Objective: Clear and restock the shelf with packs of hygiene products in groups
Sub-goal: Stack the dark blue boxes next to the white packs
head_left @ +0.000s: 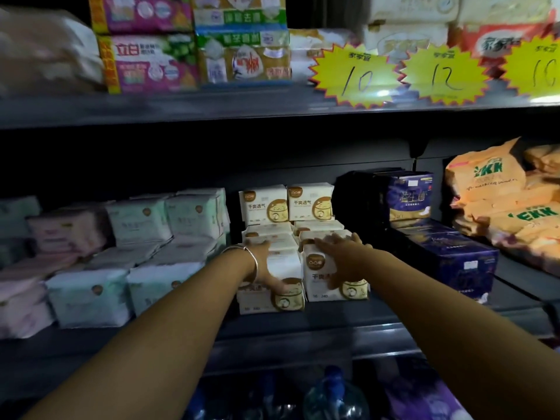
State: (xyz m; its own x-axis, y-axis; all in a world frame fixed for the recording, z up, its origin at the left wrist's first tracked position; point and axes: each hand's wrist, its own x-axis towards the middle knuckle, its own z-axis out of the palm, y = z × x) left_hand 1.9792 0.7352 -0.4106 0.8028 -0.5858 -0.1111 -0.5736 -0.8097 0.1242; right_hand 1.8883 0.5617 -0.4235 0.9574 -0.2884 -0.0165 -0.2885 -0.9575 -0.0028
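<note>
White-and-gold packs of hygiene pads stand in a group at the middle of the shelf [303, 334]. My left hand [266, 265], with a silver bangle on the wrist, grips the front left pack [272, 295], thumb on its front face and fingers over its top. My right hand [342, 259] lies across the front right pack [336, 283], fingers spread over its top and thumb down its front. Two more of these packs [286, 204] stand upright at the back, with others lying flat between.
Pale green and pink packs [91, 295] fill the shelf to the left. Dark blue packs [454, 262] lie to the right, orange bags [500, 207] beyond them. The upper shelf holds soap packs and yellow price stars [354, 77]. A water bottle [333, 395] stands below.
</note>
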